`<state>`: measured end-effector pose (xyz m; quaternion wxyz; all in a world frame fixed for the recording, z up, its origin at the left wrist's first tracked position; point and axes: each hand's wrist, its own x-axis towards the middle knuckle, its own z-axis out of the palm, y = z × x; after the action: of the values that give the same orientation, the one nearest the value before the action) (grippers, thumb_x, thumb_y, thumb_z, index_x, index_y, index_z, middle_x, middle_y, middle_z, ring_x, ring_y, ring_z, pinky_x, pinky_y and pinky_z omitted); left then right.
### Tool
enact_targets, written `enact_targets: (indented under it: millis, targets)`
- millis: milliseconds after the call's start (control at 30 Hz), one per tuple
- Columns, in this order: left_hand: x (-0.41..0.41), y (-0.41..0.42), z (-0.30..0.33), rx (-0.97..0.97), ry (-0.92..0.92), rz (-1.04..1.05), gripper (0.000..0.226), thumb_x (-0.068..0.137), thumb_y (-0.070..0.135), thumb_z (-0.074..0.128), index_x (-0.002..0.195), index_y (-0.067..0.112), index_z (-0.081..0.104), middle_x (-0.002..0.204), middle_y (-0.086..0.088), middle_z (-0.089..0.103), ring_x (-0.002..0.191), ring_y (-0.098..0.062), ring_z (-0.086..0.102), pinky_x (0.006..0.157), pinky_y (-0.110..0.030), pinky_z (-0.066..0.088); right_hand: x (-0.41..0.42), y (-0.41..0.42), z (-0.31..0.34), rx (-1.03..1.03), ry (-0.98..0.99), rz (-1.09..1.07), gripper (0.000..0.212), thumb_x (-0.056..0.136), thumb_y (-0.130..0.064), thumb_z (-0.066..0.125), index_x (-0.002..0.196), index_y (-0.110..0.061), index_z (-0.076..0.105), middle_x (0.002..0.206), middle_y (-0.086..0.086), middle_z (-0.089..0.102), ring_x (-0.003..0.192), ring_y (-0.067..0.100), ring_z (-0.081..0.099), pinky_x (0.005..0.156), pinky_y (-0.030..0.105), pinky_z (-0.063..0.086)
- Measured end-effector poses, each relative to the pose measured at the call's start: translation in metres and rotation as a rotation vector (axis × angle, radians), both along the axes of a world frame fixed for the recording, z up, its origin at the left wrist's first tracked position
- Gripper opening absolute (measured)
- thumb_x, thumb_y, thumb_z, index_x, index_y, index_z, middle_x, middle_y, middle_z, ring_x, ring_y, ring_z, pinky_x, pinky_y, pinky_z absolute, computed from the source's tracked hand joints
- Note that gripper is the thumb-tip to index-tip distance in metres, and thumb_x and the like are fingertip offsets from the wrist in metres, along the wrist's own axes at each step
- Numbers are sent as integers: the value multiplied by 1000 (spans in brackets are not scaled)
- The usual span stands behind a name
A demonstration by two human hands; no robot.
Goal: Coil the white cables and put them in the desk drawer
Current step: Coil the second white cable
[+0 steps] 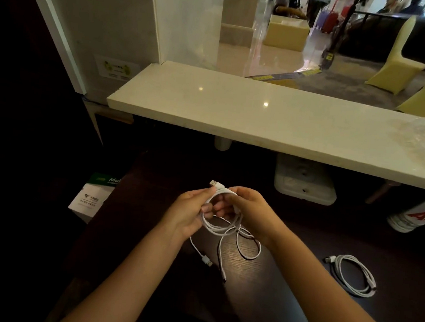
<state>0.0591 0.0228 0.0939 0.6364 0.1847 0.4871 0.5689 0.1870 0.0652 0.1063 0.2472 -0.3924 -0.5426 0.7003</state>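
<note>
Coiling: both hands met above the dark wooden desk (260, 286), clamped on one white cable (223, 225).
Left hand (189, 212): pinched the loops, USB plug (216, 184) poking out above the fingers.
Right hand (249, 212): gripped the same loops from the other side.
Loose ends: trailed onto the desk below the hands.
Second cable (355, 275): lay coiled on the desk, well to the right.
Room: a pale stone counter (260, 119) ran beyond the desk, with a glass pane and lobby floor behind; paper boxes (94, 197) sat left.
</note>
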Motion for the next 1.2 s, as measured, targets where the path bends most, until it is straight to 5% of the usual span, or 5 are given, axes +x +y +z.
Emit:
enact_targets:
  millis: [133, 300, 500, 1000, 1200]
  targets:
    - [-4, 4, -2, -24, -128, 97, 20, 94, 8, 45, 81, 3, 59, 52, 1, 61, 28, -1, 33, 33, -11, 26, 11, 8, 3, 7, 34, -23, 18, 88, -3, 51, 104, -5, 59, 79, 6, 67, 68, 11, 65, 69, 22, 52]
    - [-4, 4, -5, -67, -201, 190, 21, 94, 8, 44, 81, 4, 61, 57, -1, 66, 25, -2, 33, 31, -11, 27, 22, -3, -3, 935, -618, -16, 62, 65, -28, 80, 116, -25, 44, 98, -4, 55, 79, 12, 58, 66, 26, 51]
    - [3, 2, -11, -102, -250, 217, 21, 94, 8, 44, 81, 5, 60, 59, -2, 65, 25, -2, 34, 31, -12, 27, 15, -3, -23, 1474, -753, -179, 16, 74, -24, 65, 77, -11, 57, 64, 4, 55, 50, 24, 53, 41, 29, 37]
    - [-5, 2, -11, -57, -103, 388, 22, 93, 9, 48, 75, 6, 58, 46, 0, 65, 29, -1, 43, 31, -10, 31, 30, 7, -16, 349, -104, -185, 15, 90, -2, 52, 78, -12, 53, 81, 16, 70, 74, 17, 72, 71, 26, 57]
    - [6, 4, -11, -65, -382, 292, 28, 97, 12, 37, 73, 7, 49, 37, 4, 49, 20, -3, 31, 27, -9, 21, 14, -4, -17, 172, 27, -215, 19, 92, -4, 48, 108, -14, 46, 88, 8, 64, 68, 5, 65, 57, 17, 51]
